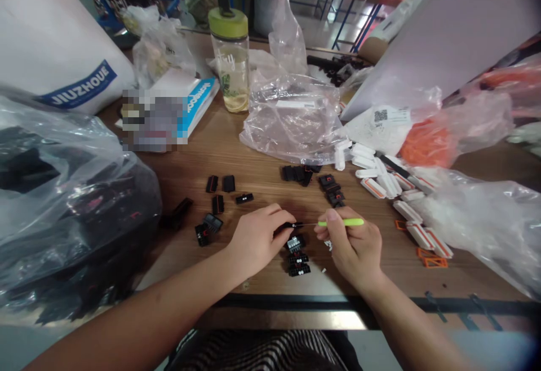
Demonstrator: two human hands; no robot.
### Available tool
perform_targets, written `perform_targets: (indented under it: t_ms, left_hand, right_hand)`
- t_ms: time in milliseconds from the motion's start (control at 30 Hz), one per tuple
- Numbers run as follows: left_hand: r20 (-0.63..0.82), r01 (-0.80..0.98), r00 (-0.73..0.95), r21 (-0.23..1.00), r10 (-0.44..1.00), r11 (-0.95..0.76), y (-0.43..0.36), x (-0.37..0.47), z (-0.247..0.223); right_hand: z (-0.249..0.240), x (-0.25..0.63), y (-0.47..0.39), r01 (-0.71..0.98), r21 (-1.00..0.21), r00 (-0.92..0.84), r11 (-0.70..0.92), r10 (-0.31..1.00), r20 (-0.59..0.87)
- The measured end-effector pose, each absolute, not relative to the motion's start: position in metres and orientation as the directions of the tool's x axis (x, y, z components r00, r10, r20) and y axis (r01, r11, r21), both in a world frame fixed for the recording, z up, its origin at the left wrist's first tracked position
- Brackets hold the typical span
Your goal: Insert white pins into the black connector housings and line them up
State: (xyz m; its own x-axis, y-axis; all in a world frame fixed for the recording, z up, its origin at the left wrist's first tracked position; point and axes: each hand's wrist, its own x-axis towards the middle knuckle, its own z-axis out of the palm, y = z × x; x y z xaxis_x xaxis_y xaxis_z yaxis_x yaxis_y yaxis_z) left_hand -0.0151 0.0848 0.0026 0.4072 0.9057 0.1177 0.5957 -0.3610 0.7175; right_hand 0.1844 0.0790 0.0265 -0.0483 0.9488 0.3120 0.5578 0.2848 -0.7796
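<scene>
Between the thumb and fingers of my left hand (257,234) is a small black plastic connector housing (291,225), partly covered by the fingers. My right hand (357,247) is closed around the yellow-green handle of a thin pick tool (346,222). The tool's slim metal shaft points left, its tip at the housing; whether it goes inside is too small to tell. Just below lie several black connectors (299,259) in a column, some with white dots. Tiny white pieces (328,244) lie beside my right hand. More black connectors (217,204) are scattered left of my left hand.
A large clear bag of black parts (76,207) fills the left side. White parts (386,182), orange frames (435,261) and plastic bags lie at right. Toward the back stand a green-lidded bottle (230,61) and a crumpled clear bag (291,117). The table edge (287,302) is close in front.
</scene>
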Motion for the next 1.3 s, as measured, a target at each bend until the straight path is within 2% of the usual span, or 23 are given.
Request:
perform_targets:
  t_ms: [200,400,633,1100,1300]
  left_hand:
    - [0.123,0.594,0.413,0.714,0.902,-0.37,0.0845,-0.0152,0.0026]
    - [0.114,0.607,0.412,0.706,0.904,-0.366,0.0856,-0.0145,0.0027]
    - [0.117,0.602,0.413,0.709,0.903,-0.367,0.0854,-0.0143,0.0025]
    - [0.128,0.602,0.407,0.707,0.904,-0.371,0.0856,-0.0142,0.0004]
    - [0.125,0.602,0.405,0.709,0.906,-0.367,0.0857,-0.0138,0.0018]
  right_hand:
    - [0.0223,0.1839,0.0792,0.556,-0.784,-0.077,0.275,0.957,0.281]
    - [0.0229,0.1867,0.0781,0.529,-0.808,0.0,0.259,0.952,0.305]
    - [0.0228,0.1853,0.0788,0.548,-0.793,-0.031,0.268,0.953,0.301]
    - [0.0187,0.185,0.0772,0.645,-0.694,-0.147,0.32,0.943,0.299]
    - [0.0224,0.1845,0.0788,0.582,-0.76,-0.103,0.289,0.953,0.284]
